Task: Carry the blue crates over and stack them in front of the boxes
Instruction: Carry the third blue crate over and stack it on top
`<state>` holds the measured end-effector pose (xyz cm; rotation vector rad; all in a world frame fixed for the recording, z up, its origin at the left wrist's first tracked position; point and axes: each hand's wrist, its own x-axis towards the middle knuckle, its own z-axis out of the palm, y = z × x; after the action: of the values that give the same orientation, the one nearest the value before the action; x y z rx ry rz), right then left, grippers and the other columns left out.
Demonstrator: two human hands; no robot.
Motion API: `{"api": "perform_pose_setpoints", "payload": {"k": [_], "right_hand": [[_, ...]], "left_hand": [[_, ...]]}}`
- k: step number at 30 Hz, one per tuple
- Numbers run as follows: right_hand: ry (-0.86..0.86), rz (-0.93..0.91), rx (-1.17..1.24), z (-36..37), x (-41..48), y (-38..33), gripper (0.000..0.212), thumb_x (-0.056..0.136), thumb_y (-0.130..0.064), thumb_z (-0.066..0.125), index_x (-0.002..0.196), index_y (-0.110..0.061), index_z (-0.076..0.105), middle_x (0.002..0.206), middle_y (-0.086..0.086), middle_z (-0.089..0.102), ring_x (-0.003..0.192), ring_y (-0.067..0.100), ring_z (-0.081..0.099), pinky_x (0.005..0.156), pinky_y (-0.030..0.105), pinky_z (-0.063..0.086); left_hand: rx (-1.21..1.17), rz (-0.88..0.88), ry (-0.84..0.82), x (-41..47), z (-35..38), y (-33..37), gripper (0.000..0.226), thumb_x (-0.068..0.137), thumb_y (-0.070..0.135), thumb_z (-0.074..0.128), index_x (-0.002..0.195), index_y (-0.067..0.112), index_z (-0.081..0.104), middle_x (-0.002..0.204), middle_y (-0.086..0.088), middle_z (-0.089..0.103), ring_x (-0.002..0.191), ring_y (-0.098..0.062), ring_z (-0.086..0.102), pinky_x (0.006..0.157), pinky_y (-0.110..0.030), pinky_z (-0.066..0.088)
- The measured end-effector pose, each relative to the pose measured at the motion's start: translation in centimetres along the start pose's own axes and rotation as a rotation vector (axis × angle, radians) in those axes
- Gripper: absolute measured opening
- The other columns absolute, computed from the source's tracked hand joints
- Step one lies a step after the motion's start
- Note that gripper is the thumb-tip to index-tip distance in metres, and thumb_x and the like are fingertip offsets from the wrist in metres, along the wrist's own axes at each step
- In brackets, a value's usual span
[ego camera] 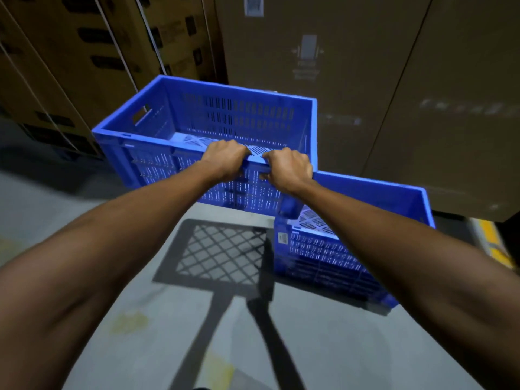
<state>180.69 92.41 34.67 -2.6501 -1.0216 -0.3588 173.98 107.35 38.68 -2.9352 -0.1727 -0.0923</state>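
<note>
2 hands, left (225,160) and right (289,171), grip raised crate (202,119) rim; arm hides floor crate (332,254) partly.

No text can be read: the white label (253,5) on the tall cardboard box (318,66) is blurred (as is a small sticker (282,238) on the lower blue crate (363,249)).

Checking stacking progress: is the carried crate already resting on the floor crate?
No: both hands hold the carried crate in the air, beside the floor crate.
</note>
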Motion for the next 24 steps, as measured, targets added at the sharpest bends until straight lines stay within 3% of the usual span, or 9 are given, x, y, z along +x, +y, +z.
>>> {"api": "perform_pose_setpoints", "payload": {"k": [2, 6, 9, 13, 17, 24], "right_hand": [[0.007, 0.007, -0.006, 3.6, -0.3, 0.9, 0.025, 0.077, -0.043, 0.075, 0.088, -0.023, 0.064, 0.081, 0.004, 0.065, 0.083, 0.032, 0.065, 0.062, 0.035, 0.039], [0.046, 0.022, -0.021, 8.3, -0.4, 2.7, 0.024, 0.076, -0.042, 0.076, 0.087, -0.023, 0.064, 0.085, 0.005, 0.069, 0.084, 0.031, 0.065, 0.063, 0.034, 0.037], [0.076, 0.037, -0.047, 10.0, 0.0, 3.8, 0.023, 0.076, -0.042, 0.076, 0.088, -0.025, 0.066, 0.082, 0.003, 0.067, 0.083, 0.031, 0.064, 0.064, 0.034, 0.035], [0.077, 0.029, -0.080, 10.0, 0.5, 4.4, 0.022, 0.074, -0.040, 0.076, 0.091, -0.028, 0.068, 0.071, -0.002, 0.055, 0.076, 0.028, 0.063, 0.062, 0.034, 0.035], [0.011, 0.028, -0.073, 9.0, 1.1, 5.4, 0.031, 0.072, -0.043, 0.080, 0.096, -0.028, 0.068, 0.080, -0.001, 0.063, 0.078, 0.027, 0.061, 0.063, 0.035, 0.036], [-0.028, 0.048, -0.062, 8.9, 1.0, 5.5, 0.027, 0.073, -0.039, 0.079, 0.094, -0.028, 0.068, 0.078, -0.001, 0.061, 0.074, 0.024, 0.057, 0.064, 0.036, 0.040]], "left_hand": [[-0.001, 0.010, 0.011, 0.9, 3.7, 0.4, 0.019, 0.078, 0.030, 0.073, 0.091, 0.022, 0.062, 0.095, -0.011, 0.065, 0.089, -0.036, 0.061, 0.068, -0.037, 0.040], [0.007, 0.028, 0.059, 2.9, 8.7, 1.1, 0.020, 0.078, 0.030, 0.073, 0.094, 0.022, 0.063, 0.094, -0.009, 0.065, 0.080, -0.030, 0.057, 0.066, -0.035, 0.040], [0.023, 0.035, 0.102, 4.2, 10.6, 1.5, 0.019, 0.079, 0.026, 0.072, 0.095, 0.023, 0.063, 0.096, -0.009, 0.066, 0.088, -0.034, 0.062, 0.067, -0.036, 0.043], [-0.012, 0.028, 0.093, 5.0, 11.4, 1.9, 0.028, 0.078, 0.027, 0.073, 0.104, 0.022, 0.064, 0.099, -0.009, 0.065, 0.091, -0.033, 0.061, 0.070, -0.039, 0.046], [-0.054, 0.036, 0.055, 5.7, 10.8, 2.6, 0.040, 0.076, 0.028, 0.076, 0.115, 0.027, 0.063, 0.106, -0.008, 0.064, 0.097, -0.033, 0.061, 0.077, -0.043, 0.049], [-0.070, 0.047, 0.012, 6.3, 10.8, 2.9, 0.034, 0.076, 0.025, 0.076, 0.108, 0.027, 0.064, 0.090, 0.002, 0.061, 0.079, -0.021, 0.053, 0.068, -0.038, 0.046]]}}
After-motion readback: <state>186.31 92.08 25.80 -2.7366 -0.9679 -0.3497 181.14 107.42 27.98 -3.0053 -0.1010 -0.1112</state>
